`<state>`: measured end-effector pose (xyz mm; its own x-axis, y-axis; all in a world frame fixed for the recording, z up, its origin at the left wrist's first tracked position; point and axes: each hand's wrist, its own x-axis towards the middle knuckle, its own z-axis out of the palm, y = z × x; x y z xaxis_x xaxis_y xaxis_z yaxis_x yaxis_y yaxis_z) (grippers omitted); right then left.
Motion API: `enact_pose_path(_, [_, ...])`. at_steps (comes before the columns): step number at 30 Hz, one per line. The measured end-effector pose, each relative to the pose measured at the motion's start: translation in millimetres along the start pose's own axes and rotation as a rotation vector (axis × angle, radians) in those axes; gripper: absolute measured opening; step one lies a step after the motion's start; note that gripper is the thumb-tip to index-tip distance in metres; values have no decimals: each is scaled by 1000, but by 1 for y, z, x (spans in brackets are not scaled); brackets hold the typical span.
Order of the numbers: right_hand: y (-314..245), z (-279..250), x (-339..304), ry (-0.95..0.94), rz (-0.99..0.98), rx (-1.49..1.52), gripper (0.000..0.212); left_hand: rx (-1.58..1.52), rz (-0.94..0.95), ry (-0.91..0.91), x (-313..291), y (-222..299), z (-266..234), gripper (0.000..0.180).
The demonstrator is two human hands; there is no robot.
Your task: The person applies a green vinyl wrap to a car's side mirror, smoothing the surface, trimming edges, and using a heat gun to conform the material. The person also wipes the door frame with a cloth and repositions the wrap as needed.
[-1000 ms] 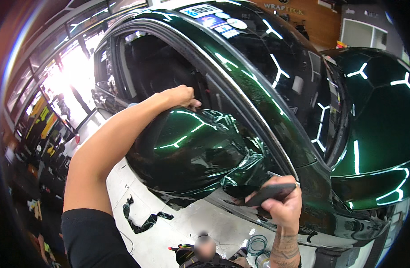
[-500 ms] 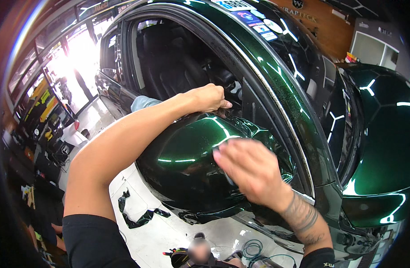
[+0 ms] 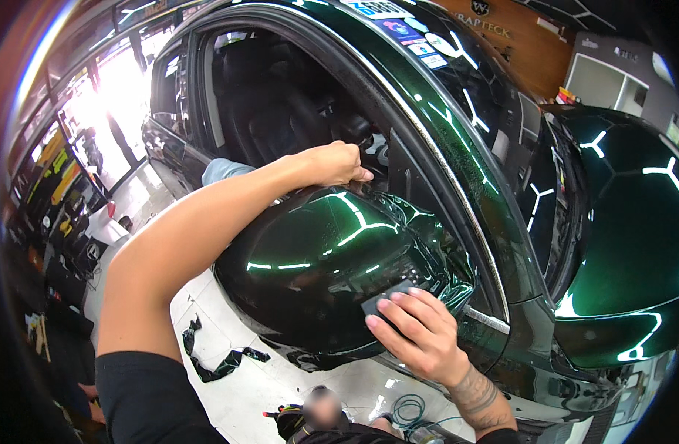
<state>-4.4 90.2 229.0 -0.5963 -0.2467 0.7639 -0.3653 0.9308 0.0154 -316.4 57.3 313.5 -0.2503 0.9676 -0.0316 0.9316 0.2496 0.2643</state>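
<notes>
In front of me is the car's side mirror (image 3: 302, 281), covered in glossy dark green wrap film (image 3: 424, 214) that creases and bunches on the side towards the window pillar. My left hand (image 3: 341, 164) reaches over the mirror and is closed, gripping the film's upper edge by the open window; the fingertips are partly hidden. My right hand (image 3: 421, 333) holds a flat dark squeegee (image 3: 387, 298) against the film on the mirror's lower right side. Several of its fingers lie along the squeegee.
A light blue cloth (image 3: 225, 170) lies on the door sill behind my left forearm. Film scraps (image 3: 225, 362) lie on the white tiled floor. A teal coiled hose (image 3: 410, 414) is at the bottom, near a bag (image 3: 291, 422). The green hood (image 3: 628, 222) extends right.
My right hand has moved down the mirror, away from its upper middle, and the squeegee now shows clearly. My left hand keeps its hold. The view has shifted slightly.
</notes>
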Motion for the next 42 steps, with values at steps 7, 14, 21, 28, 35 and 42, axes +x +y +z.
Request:
enact_pose_path(7, [90,24,114,45,-34,97,22,126,232,-38,21,-26,6,43])
enact_pose_path(14, [46,-17,11,146,199,225,34,-88,-76,3,-4,-2,-2,58])
enact_pose_path(21, [30,7,30,247,101,45,28,-48,-43,22,6,5,-1,59])
enact_pose_path(28, [75,-20,50,249,152,202,32,31,-110,-33,-6,-4,-7,54])
enact_pose_path(35, [22,12,46,216,5,110,28,44,186,9,2,0,-3,56])
enact_pose_path(42, [94,16,118,69,124,304,19,-38,288,71,11,-49,14,36])
